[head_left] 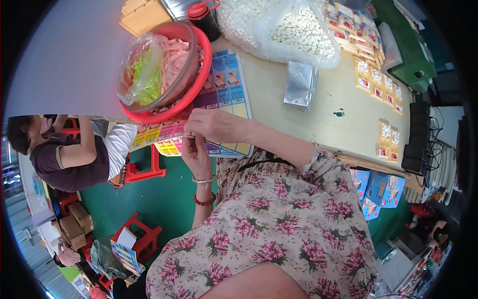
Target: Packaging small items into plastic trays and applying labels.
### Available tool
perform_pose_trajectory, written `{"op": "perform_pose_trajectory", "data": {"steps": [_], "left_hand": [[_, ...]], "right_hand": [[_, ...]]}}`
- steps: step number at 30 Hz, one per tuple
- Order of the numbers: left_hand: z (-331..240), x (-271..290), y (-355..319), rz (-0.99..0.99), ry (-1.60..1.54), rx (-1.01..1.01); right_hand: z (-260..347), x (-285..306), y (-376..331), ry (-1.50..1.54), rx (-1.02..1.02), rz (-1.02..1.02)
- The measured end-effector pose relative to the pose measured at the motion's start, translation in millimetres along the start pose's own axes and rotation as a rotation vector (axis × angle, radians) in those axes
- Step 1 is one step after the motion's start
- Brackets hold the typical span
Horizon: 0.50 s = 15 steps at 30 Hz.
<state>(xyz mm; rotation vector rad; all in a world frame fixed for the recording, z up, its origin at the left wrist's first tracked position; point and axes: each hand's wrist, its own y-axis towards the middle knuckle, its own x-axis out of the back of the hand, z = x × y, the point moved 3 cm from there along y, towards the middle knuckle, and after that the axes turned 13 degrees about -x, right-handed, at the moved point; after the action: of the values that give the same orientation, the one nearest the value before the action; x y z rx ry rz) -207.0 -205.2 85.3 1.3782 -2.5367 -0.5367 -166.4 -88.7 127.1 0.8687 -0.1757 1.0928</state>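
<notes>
Behind the grip, a red plastic basin (201, 79) of pink strips in clear film; beneath it, a stack of colourful printed card sheets (226, 94). Pinched between both hands — a thin pale strip (188, 136), long axis left–right. Right hand (211, 124) clamped from above, left hand (195, 154) clamped below — both touching it.

Small thin pale strip (189, 135), pinched level above colourful printed sheets (226, 89), detail unclear

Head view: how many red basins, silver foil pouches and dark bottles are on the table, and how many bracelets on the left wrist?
Red basin: 1
Silver foil pouch: 1
Dark bottle: 1
Bracelets: 2
Total: 5
</notes>
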Motion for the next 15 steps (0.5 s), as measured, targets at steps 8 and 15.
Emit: {"op": "perform_pose_trajectory", "data": {"steps": [8,15], "left_hand": [[26,42,-88,-0.33,-0.155,0.621],[-17,42,-42,0.366,0.202,0.65]], "right_hand": [[-50,31,-28,0.155,-0.456,-0.427],[4,103,-65,-0.152,-0.222,-0.397]]}}
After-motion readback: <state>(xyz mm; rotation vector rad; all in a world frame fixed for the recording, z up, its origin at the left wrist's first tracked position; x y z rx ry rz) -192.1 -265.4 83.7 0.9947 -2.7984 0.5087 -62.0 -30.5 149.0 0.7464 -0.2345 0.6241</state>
